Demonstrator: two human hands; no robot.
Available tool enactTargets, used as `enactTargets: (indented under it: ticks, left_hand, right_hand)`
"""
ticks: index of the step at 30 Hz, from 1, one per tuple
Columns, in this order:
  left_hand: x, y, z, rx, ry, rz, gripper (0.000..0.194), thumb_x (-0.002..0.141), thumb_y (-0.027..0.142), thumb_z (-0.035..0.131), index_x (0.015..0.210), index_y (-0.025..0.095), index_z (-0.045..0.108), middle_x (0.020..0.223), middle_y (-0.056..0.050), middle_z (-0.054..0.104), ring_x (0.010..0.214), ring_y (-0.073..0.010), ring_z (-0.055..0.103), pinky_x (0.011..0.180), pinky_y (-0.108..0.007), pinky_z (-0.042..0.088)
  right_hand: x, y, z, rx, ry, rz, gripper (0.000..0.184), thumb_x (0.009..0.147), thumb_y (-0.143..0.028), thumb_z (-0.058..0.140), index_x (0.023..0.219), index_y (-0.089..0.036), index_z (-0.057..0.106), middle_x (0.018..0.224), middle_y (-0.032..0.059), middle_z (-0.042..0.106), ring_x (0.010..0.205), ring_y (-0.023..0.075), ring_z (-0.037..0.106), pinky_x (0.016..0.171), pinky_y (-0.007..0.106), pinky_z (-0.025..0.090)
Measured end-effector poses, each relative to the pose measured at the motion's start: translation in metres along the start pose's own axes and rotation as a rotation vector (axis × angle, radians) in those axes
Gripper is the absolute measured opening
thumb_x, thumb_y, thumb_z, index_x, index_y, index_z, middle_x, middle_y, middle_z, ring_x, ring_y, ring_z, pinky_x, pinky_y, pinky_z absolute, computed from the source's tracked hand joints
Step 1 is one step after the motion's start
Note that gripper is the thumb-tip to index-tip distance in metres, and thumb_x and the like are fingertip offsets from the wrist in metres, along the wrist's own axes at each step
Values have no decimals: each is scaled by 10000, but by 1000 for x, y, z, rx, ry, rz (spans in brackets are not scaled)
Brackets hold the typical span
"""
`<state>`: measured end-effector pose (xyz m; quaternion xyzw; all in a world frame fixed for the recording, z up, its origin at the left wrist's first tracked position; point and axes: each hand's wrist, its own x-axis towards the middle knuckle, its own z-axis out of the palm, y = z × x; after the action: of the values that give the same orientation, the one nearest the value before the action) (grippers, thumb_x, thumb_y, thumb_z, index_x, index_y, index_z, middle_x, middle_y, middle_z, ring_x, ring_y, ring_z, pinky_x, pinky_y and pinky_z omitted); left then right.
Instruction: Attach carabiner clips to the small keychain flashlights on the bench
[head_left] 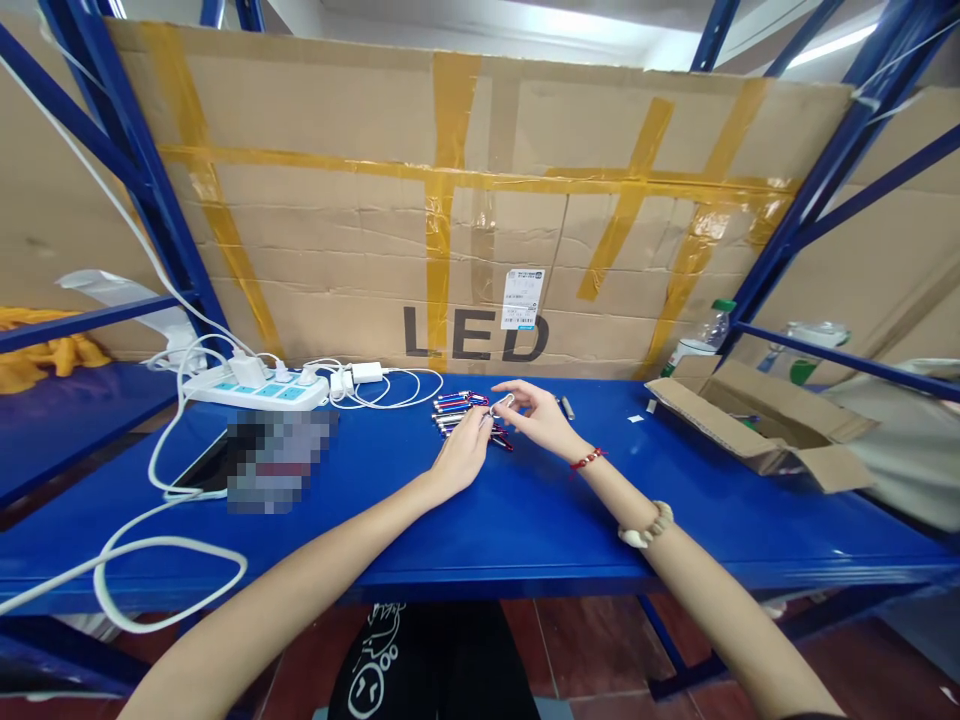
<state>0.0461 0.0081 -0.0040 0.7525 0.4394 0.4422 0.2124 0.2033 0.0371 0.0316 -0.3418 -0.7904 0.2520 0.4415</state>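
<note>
My left hand [461,455] and my right hand [543,418] meet above the middle of the blue table. Between them is a silver carabiner clip [505,402], a small looped piece of metal. My right thumb and fingers pinch its loop, and my left fingers are closed around its lower end, where a small part is hidden. Just behind and beside my left hand lies a pile of slim metallic tubes [450,404] in blue, red and silver, some with clips. Part of the pile is covered by my hands. A small grey cylinder [568,408] lies behind my right hand.
A white power strip [255,388] with plugs and looping cables stands on the left, near a dark flat device [214,458]. To the right sit an open cardboard box [750,420] and a green-capped bottle [701,335]. A large cardboard sheet [337,250] closes off the back.
</note>
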Motion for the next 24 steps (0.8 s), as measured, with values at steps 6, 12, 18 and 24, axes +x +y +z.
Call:
enactTargets:
  ticks: [6, 12, 18, 24]
  left_hand:
    - [0, 8, -5, -150, 45, -155, 281, 907, 377, 360, 791, 187, 531, 645, 20, 534, 634, -136, 523, 631, -245, 385]
    - [4, 4, -9, -157, 174, -175, 424, 902, 435, 315, 597, 177, 458, 519, 29, 427, 525, -112, 420, 543, -235, 301]
    - [7, 1, -18, 59, 192, -134, 398, 879, 391, 353, 573, 172, 484, 501, 21, 460, 515, -116, 433, 545, -239, 270]
    - [7, 3, -22, 281, 83, -118, 320, 847, 330, 385, 615, 180, 546, 588, -2, 583, 577, -132, 502, 549, -234, 248]
  right_hand:
    - [-1, -1, 0, 10, -106, 1, 341, 830, -404, 551, 1009, -147, 685, 866, 67, 696, 637, 126, 597, 570, 250, 488]
    - [-3, 0, 1, -224, -209, -188, 349, 879, -378, 506, 1124, -179, 654, 874, 68, 681, 732, 149, 590, 662, 265, 461]
    - [-8, -4, 7, -304, -254, -227, 332, 905, -368, 467, 1123, -191, 643, 817, 41, 663, 680, 127, 540, 634, 236, 411]
    - [-7, -4, 6, -269, -262, -210, 263, 877, -313, 495, 1004, -155, 661, 741, 19, 625, 636, 108, 494, 602, 215, 370]
